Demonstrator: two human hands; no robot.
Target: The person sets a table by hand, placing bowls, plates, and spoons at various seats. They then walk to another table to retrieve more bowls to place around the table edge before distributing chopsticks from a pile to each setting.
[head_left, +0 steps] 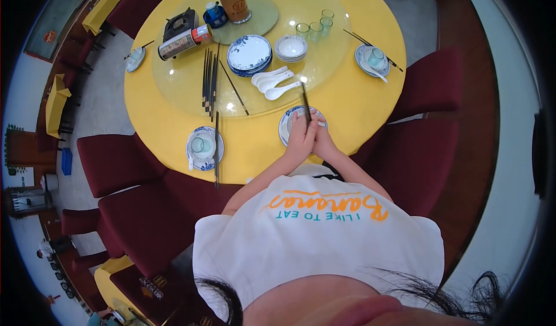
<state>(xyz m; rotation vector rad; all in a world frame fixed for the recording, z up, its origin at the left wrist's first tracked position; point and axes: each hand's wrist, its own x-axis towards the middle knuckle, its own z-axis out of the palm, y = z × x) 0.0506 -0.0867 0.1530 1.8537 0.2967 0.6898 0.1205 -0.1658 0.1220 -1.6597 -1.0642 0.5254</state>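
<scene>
Dark chopsticks (pixel 306 101) stand up between my two hands, their tips pointing away from me. My left hand (pixel 299 136) is closed around their lower part from the left. My right hand (pixel 322 136) presses against it from the right, fingers folded round the same chopsticks. Both hands are over a blue-and-white plate (pixel 284 129) with a bowl on it, which they partly hide. Just beyond lie several white spoons (pixel 271 83). A stack of plates (pixel 249 54) and a stack of small bowls (pixel 291 47) stand behind the spoons.
Several loose chopsticks (pixel 209 83) lie on the glass turntable (pixel 174 88). Place settings include a left plate (pixel 212 163) and a right plate (pixel 365 65). Green glasses (pixel 315 32), a portable stove (pixel 180 25), a gas canister (pixel 179 44) and a brown holder (pixel 234 4) stand farther back. Maroon chairs (pixel 417 158) surround the table.
</scene>
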